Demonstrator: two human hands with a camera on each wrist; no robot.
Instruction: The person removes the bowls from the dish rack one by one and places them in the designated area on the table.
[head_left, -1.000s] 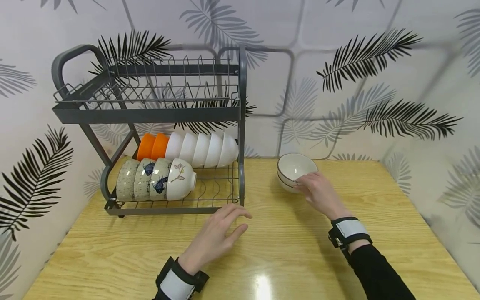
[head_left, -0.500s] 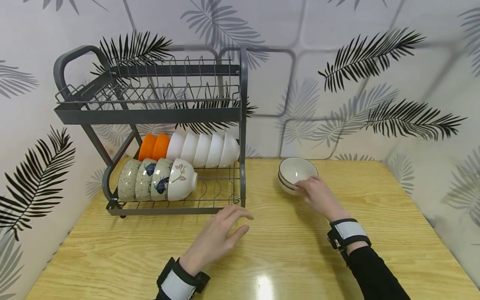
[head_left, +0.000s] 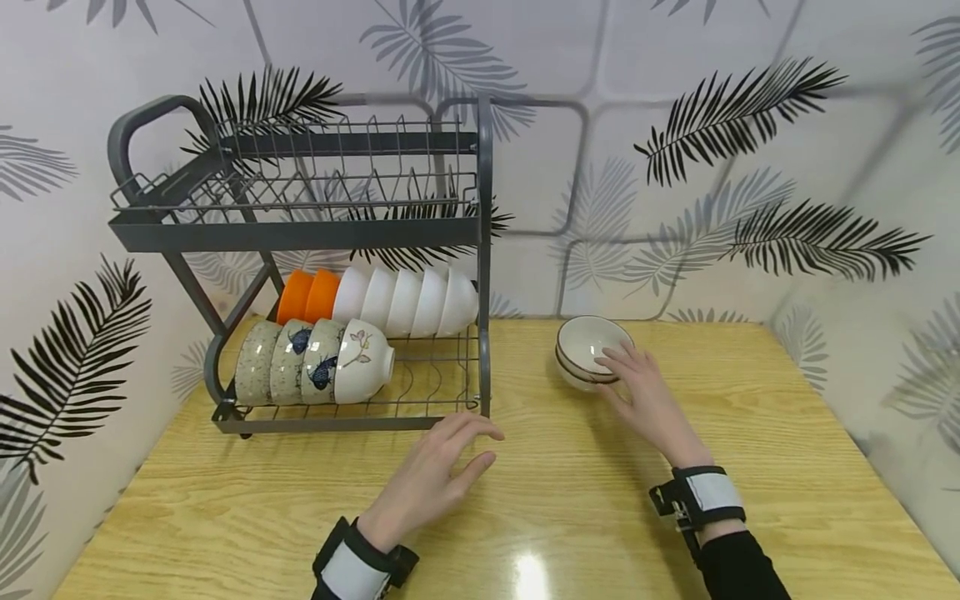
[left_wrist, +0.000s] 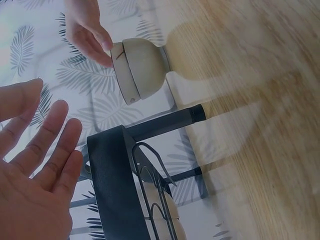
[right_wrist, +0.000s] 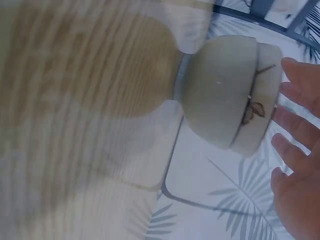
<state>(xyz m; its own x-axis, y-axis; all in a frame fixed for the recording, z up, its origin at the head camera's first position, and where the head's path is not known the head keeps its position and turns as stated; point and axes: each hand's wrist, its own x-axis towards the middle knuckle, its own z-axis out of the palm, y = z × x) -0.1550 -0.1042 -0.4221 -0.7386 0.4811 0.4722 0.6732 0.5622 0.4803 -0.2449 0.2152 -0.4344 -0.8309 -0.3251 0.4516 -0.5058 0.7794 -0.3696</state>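
Observation:
Two nested white bowls (head_left: 588,337) with dark rims stand upright on the table at the right; the right wrist view shows a brown sprig on the upper bowl (right_wrist: 265,95). My right hand (head_left: 648,400) is at their right side, fingers loosely spread at the rim and gripping nothing. Whether a fingertip still touches the rim, I cannot tell. In front of the dish rack (head_left: 345,422), my left hand (head_left: 431,475) hovers over the table with relaxed fingers and holds nothing.
On the rack's lower tier, orange bowls (head_left: 296,296) and several white bowls (head_left: 405,302) lean in the back row. Several patterned bowls (head_left: 285,367) fill part of the front row. A patterned wall (head_left: 675,275) rises behind the table (head_left: 570,517).
The upper bowl has sunk slightly onto the lower one. My right hand's fingers, earlier pinching its rim, have loosened and spread. The left hand has stayed in place.

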